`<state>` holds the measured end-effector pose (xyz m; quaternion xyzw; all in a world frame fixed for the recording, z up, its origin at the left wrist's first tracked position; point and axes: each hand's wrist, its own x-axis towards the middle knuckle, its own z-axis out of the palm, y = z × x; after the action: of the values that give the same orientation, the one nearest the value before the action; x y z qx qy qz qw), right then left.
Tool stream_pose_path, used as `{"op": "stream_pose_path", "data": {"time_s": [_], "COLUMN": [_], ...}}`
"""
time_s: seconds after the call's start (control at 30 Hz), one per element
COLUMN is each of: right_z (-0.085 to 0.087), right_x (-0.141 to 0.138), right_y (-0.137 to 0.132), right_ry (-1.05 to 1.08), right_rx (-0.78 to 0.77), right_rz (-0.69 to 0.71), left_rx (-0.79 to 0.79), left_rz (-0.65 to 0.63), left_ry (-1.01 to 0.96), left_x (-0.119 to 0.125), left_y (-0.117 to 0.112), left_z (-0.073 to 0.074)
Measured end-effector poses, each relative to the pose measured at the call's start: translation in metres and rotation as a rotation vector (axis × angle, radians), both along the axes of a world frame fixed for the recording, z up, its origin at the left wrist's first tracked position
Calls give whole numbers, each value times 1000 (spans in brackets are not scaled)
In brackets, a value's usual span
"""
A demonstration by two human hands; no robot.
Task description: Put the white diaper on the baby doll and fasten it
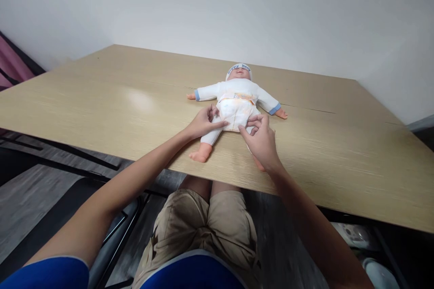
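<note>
A baby doll (239, 86) lies on its back on the table, arms spread, in a white outfit with blue cuffs and a white printed cap. Round its hips is a white diaper (233, 113) with an orange-edged printed waistband. My left hand (204, 122) is closed at the diaper's left leg edge, its thumb stretched over the front and its fingers curled at the side. On the opposite edge, my right hand (260, 137) pinches the diaper between thumb and fingers. That hand covers much of the doll's leg on the right; only part of the foot shows.
The wooden table (101, 95) reaches back to a pale wall (203, 9). A black chair (68, 221) stands below the front edge at left. Pink fabric (13, 61) hangs at far left. Whitish objects (356, 237) sit under the table at right.
</note>
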<state>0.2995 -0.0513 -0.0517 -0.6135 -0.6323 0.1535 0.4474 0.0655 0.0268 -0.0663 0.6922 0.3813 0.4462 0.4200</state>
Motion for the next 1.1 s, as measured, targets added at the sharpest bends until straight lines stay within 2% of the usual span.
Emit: {"op": "stream_pose_path", "data": {"time_s": [0.23, 0.53, 0.63, 0.83, 1.1], "right_z": [6, 14, 14, 11, 12], "right_x": [1, 1, 1, 3, -1], "right_y": [-4, -3, -2, -5, -10], "right_ry": [-42, -158, -159, 62, 32], "right_rx": [-59, -143, -159, -139, -118], "right_rz": [-5, 29, 40, 0, -45], "left_rx": [-50, 5, -104, -295, -271], "left_rz": [49, -56, -116, -170, -171], "left_ry": [-18, 175, 114, -88, -67], "left_x": [0, -5, -5, -4, -7], "left_y": [-8, -11, -5, 0, 0], "left_z": [0, 12, 13, 6, 3]}}
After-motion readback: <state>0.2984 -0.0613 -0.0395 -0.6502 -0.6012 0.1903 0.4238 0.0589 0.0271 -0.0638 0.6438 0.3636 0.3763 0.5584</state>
